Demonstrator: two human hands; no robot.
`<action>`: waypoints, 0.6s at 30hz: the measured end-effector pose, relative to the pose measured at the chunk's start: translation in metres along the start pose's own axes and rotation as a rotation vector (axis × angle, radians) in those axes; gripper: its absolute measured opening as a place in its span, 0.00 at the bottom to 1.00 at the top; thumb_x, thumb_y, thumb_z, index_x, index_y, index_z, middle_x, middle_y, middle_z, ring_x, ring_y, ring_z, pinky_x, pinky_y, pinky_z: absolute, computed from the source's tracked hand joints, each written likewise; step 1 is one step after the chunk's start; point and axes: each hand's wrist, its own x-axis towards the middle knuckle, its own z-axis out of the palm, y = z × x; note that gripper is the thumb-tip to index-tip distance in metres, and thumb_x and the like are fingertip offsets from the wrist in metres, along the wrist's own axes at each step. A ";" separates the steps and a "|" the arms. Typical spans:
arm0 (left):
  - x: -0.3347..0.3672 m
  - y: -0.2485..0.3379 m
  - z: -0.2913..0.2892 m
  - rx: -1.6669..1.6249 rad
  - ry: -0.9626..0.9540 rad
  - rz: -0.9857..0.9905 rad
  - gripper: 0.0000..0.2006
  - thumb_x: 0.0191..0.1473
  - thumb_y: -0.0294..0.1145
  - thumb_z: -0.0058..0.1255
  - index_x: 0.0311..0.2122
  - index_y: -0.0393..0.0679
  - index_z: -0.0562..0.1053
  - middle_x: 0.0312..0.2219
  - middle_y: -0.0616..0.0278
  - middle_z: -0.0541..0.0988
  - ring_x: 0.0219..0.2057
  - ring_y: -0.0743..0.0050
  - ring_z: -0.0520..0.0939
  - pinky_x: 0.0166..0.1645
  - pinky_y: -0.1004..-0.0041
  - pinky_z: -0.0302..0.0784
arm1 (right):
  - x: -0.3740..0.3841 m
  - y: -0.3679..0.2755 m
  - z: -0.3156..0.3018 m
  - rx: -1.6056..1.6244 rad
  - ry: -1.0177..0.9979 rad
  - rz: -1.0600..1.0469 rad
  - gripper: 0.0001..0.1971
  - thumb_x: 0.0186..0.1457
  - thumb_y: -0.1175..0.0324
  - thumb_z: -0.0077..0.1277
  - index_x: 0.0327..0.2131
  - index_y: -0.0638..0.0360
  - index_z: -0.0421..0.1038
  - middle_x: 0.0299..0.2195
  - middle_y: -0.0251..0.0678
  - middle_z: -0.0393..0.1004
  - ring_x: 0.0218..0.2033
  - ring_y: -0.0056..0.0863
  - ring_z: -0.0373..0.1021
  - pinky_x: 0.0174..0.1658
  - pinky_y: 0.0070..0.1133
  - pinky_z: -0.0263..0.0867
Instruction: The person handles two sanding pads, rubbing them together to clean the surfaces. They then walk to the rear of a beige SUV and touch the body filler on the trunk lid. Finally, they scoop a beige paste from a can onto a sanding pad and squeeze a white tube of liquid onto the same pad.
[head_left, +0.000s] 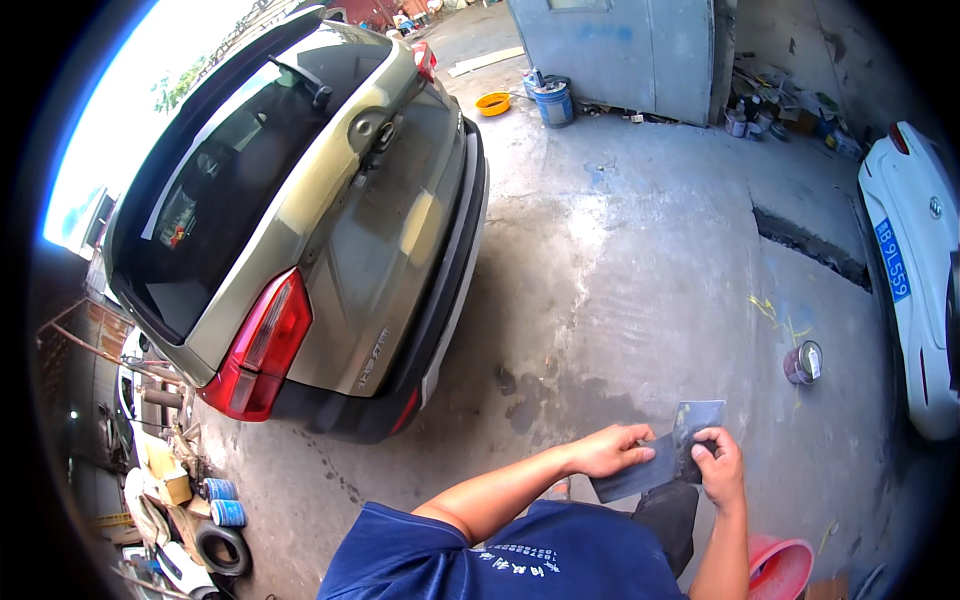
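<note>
Dark grey and flat, the plate (625, 480) is grasped in your left hand (610, 450), your thumb lying on top of it, out in front of your body and above the concrete floor (640, 310). Your right hand (724, 468) grips a thin scraper (700, 412), its pale blade pointing away from you, close against the right side of the plate; whether the two actually touch, you cannot tell from this view. Your dark blue shirt (560, 555) fills the lower edge.

Ahead of you on the left stands a beige car (345, 300), its rear turned toward the open floor, with a paler yellowish patch (418, 225) on the tailgate and a red tail light (265, 340) at the near corner. Farther off, a yellow basin (493, 104) sits beside a blue bucket (554, 107), near a blue-grey metal door (630, 60). On your right is a white car (912, 270), and a tin (803, 363) stands on the floor between it and you. Near your right forearm is a pinkish-red tub (802, 560)
</note>
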 end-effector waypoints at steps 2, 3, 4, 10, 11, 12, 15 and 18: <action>0.031 0.009 0.011 0.034 -0.021 -0.041 0.13 0.61 0.41 0.44 0.41 0.41 0.68 0.24 0.55 0.77 0.26 0.68 0.76 0.32 0.66 0.71 | 0.013 0.002 -0.019 0.104 -0.109 0.066 0.11 0.54 0.64 0.55 0.32 0.64 0.72 0.29 0.28 0.72 0.31 0.15 0.65 0.36 0.16 0.63; 0.046 0.012 0.016 0.078 -0.043 -0.053 0.13 0.60 0.40 0.45 0.42 0.42 0.67 0.24 0.54 0.77 0.26 0.67 0.76 0.32 0.66 0.70 | 0.021 0.011 -0.028 0.116 -0.150 0.052 0.11 0.53 0.64 0.55 0.31 0.64 0.72 0.26 0.27 0.71 0.28 0.15 0.65 0.34 0.17 0.63; 0.065 0.016 0.022 0.125 -0.069 -0.065 0.12 0.60 0.40 0.45 0.42 0.42 0.67 0.24 0.53 0.77 0.26 0.65 0.77 0.32 0.65 0.70 | 0.028 0.025 -0.038 0.066 -0.142 0.069 0.11 0.54 0.64 0.55 0.30 0.64 0.72 0.24 0.26 0.71 0.27 0.14 0.64 0.32 0.17 0.62; 0.177 0.039 0.054 0.225 -0.058 -0.094 0.12 0.59 0.38 0.46 0.41 0.42 0.67 0.25 0.52 0.77 0.26 0.65 0.77 0.32 0.65 0.71 | 0.064 0.055 -0.128 0.071 -0.083 0.140 0.12 0.54 0.63 0.54 0.26 0.63 0.70 0.18 0.25 0.67 0.22 0.12 0.59 0.26 0.17 0.58; 0.192 0.044 0.055 0.178 -0.027 -0.109 0.11 0.59 0.37 0.47 0.41 0.41 0.67 0.25 0.54 0.78 0.26 0.67 0.77 0.32 0.66 0.71 | 0.066 0.055 -0.145 0.065 -0.082 0.139 0.12 0.54 0.63 0.54 0.26 0.63 0.70 0.18 0.25 0.67 0.22 0.12 0.59 0.26 0.17 0.58; 0.205 0.054 0.055 0.126 0.004 -0.117 0.11 0.59 0.37 0.47 0.41 0.41 0.67 0.26 0.55 0.78 0.27 0.70 0.77 0.33 0.68 0.72 | 0.068 0.049 -0.163 0.050 -0.081 0.137 0.12 0.54 0.63 0.54 0.26 0.63 0.70 0.18 0.25 0.67 0.22 0.13 0.59 0.26 0.17 0.58; 0.240 0.069 0.049 -0.284 0.076 -0.204 0.08 0.59 0.31 0.49 0.41 0.41 0.68 0.29 0.65 0.78 0.30 0.85 0.75 0.33 0.77 0.72 | 0.070 0.047 -0.209 0.025 -0.023 0.129 0.14 0.55 0.62 0.53 0.24 0.63 0.69 0.18 0.25 0.66 0.22 0.14 0.59 0.26 0.18 0.58; 0.272 0.094 0.040 -0.398 0.108 -0.091 0.08 0.60 0.35 0.49 0.35 0.41 0.69 0.24 0.72 0.75 0.27 0.88 0.72 0.33 0.81 0.70 | 0.079 0.041 -0.251 -0.034 0.115 0.126 0.16 0.56 0.60 0.52 0.22 0.63 0.67 0.17 0.27 0.65 0.22 0.15 0.59 0.26 0.19 0.59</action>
